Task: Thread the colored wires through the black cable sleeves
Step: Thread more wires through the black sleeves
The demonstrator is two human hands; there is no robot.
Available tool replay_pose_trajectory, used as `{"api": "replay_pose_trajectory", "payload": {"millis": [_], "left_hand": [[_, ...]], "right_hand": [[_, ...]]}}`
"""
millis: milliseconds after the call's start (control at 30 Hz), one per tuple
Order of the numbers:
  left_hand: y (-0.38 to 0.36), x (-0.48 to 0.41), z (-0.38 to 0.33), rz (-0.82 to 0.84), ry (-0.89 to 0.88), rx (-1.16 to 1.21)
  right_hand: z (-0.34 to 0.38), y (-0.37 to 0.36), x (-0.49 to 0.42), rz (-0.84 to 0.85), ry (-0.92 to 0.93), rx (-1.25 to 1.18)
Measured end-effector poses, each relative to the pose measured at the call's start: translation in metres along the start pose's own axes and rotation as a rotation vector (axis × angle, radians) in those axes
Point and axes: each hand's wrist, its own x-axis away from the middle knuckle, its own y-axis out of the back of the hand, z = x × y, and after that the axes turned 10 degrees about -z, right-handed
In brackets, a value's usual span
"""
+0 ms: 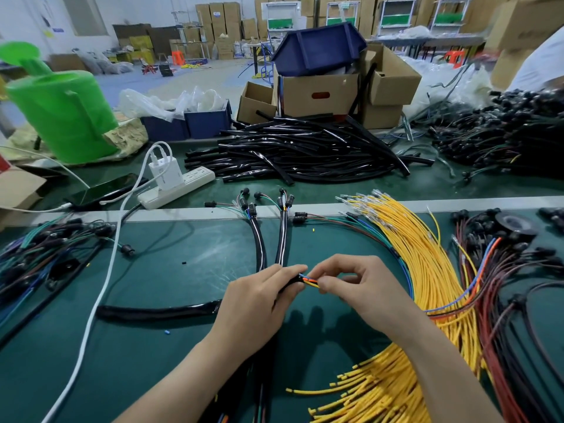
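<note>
Black cable sleeve [290,284] is clamped by left hand [256,303], colored wires [309,280] pinched by right hand [357,288]; splayed tips may snag at its mouth.

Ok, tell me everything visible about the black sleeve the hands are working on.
The black sleeve is a glossy, flexible-looking tube. The left hand grips it near its open end, fingers wrapped over it, so most of it is hidden. Colored wires, orange, blue and yellow, stick out of that end, pinched by the right hand. It is held just above the green mat.
</note>
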Motion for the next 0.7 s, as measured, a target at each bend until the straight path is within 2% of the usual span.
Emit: {"api": "replay_pose_trajectory", "payload": {"millis": [133, 433, 700], "left_hand": [[0.0002, 0.0000, -0.0009, 0.011, -0.022, -0.009], [0.0003, -0.0008, -0.0010, -0.077, -0.024, 0.024], [0.0060, -0.0019, 0.0025, 0.051, -0.088, 0.017]], "right_hand": [[-0.0011, -0.0005, -0.0004, -0.016, -0.017, 0.033], [0.0016, -0.0003, 0.0007, -0.055, -0.030, 0.069], [-0.0024, 0.0001, -0.0006, -0.026, 0.007, 0.116]]}}
